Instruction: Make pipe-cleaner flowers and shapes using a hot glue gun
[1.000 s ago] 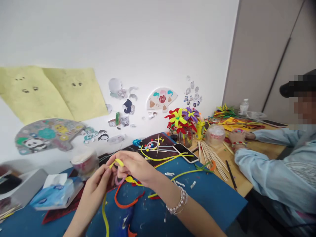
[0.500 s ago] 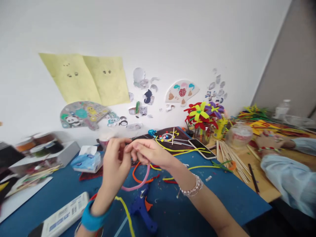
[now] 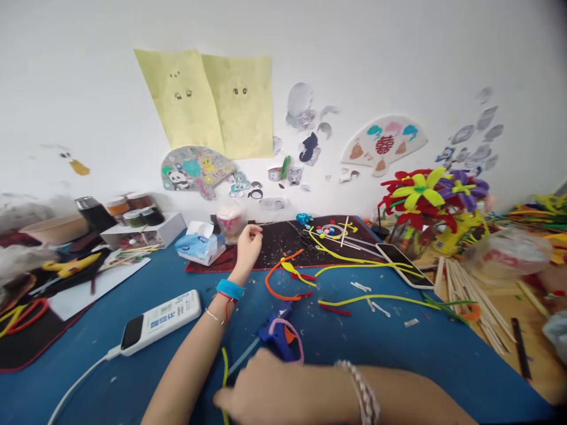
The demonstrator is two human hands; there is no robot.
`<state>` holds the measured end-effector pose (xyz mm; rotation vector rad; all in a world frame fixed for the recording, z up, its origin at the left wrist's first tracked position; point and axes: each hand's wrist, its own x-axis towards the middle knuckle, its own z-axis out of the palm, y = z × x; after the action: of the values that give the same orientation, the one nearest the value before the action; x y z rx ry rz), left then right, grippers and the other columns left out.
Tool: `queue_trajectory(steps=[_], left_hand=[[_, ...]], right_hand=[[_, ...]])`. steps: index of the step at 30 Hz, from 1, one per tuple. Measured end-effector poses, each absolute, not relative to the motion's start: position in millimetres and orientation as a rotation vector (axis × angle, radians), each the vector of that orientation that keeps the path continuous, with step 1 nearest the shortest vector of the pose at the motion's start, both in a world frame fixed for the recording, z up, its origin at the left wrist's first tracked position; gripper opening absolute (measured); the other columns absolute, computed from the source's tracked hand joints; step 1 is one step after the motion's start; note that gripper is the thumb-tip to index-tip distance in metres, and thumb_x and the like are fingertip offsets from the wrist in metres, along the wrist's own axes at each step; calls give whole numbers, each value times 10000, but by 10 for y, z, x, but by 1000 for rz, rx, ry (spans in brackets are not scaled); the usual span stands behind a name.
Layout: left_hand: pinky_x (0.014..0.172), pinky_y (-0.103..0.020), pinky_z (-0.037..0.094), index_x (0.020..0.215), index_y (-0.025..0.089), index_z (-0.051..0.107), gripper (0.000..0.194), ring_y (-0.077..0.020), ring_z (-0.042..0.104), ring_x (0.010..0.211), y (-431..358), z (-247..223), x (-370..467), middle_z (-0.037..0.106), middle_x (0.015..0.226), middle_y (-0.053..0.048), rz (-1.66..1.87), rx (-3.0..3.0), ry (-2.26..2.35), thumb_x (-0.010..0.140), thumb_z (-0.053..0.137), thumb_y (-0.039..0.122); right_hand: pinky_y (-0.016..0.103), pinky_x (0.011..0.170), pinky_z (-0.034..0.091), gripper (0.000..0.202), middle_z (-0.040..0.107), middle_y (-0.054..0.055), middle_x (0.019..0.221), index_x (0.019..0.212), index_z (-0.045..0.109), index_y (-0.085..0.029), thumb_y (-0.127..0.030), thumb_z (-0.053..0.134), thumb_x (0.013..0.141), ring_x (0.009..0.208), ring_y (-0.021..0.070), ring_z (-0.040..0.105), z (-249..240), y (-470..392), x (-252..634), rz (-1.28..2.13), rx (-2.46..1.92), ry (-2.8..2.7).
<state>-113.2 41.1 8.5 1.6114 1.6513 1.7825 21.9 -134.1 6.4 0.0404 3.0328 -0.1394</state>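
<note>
My left hand (image 3: 249, 247), with a blue band on its wrist, is raised over the dark mat (image 3: 283, 236); its fingers are curled and what they hold, if anything, is too small to tell. My right hand (image 3: 261, 389) is low at the front, blurred, beside a yellow-green pipe cleaner (image 3: 225, 369); its fingers are mostly hidden. Just beyond it, a pink pipe cleaner loop (image 3: 301, 342) lies over the blue glue gun (image 3: 272, 333). An orange pipe cleaner (image 3: 269, 283) curves on the blue table beside a yellow piece (image 3: 289, 267).
A white power bank (image 3: 166, 319) with a cable and a tissue pack (image 3: 199, 248) are on the left. To the right are a phone (image 3: 403, 265), wooden sticks (image 3: 473, 301) and pipe cleaner flowers (image 3: 420, 192). Part of another person's sleeve (image 3: 557, 333) shows at the right edge.
My hands have parted. The left has moved back over the mat, the right down toward the front. The pink loop now lies on the glue gun, and the view has turned left.
</note>
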Motion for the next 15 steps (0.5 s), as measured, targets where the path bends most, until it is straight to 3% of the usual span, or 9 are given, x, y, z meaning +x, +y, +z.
queue_trajectory(steps=[3,6,9,12,15], left_hand=[[517,-198,336,841,156,523,124,-69,392,511,339,180,-1088,497,731,19,1780,1608,1607,746,444,144],[524,-198,326,840,148,525,111,-63,381,524,233,283,-994,505,759,9,1761,1639,1540,757,451,147],[515,-197,316,814,144,526,89,-61,372,520,109,416,-913,509,743,10,1715,1675,1457,754,460,139],[489,-194,322,788,144,550,69,-64,399,500,-84,642,-849,519,678,16,1581,1748,1334,754,494,166],[430,-196,320,858,153,590,197,-76,448,472,-376,939,-806,570,686,-8,1218,1821,1095,820,482,314]], right_hand=[[275,378,380,270,693,108,709,1053,542,-95,-129,522,786,519,225,636,-316,-1666,52,-93,107,3025],[265,334,322,166,672,48,646,964,539,-133,-182,506,810,466,207,613,-346,-1681,71,-109,-10,3070],[245,319,227,89,643,7,589,873,545,-153,-221,500,838,465,165,596,-34,-1524,192,-114,-122,3042],[232,348,164,299,637,-4,573,803,554,-191,-459,441,874,469,147,581,432,-1354,342,-146,-2,3024],[236,424,186,293,651,2,639,798,551,-197,-438,415,893,512,136,570,825,-1195,529,-75,261,3255]])
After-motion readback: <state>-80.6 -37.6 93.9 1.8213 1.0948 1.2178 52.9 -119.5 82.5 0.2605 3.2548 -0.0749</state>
